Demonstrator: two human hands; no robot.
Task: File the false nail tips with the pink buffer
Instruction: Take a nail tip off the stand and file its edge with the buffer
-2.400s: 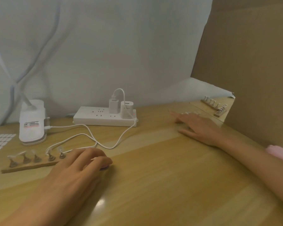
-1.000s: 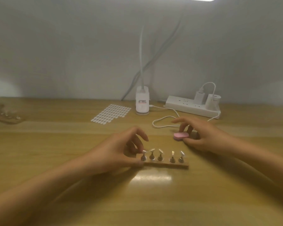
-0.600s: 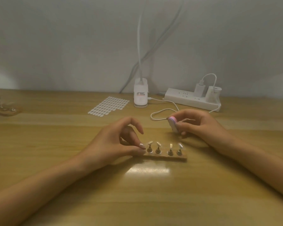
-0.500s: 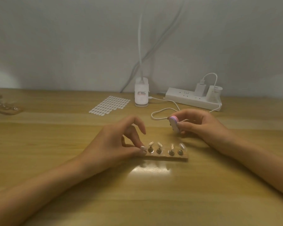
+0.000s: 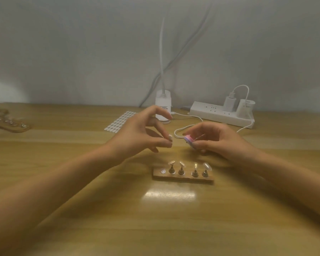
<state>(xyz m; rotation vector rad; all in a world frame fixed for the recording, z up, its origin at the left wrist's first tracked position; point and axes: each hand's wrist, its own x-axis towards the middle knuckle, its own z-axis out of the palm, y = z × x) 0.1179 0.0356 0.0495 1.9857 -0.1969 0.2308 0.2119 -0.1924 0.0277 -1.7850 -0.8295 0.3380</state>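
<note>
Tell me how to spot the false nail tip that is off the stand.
Find the wooden stand in the middle of the table. Just beyond it, the left hand pinches a pale nail tip between its fingers. Unlike the four tips on pegs, it is held in the air.

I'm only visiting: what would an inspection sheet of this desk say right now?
Surface: wooden table, glare patch near the front.
Job's things: wooden holder carries four nail tips, leftmost socket bare; pink buffer in hand.
Clutter: sticker sheet; second holder far left.
Grips: left hand pinches one nail tip; right hand holds the pink buffer.
Cables: white cable loops between lamp base and power strip.
Surroundings: pale wall behind the table.
</note>
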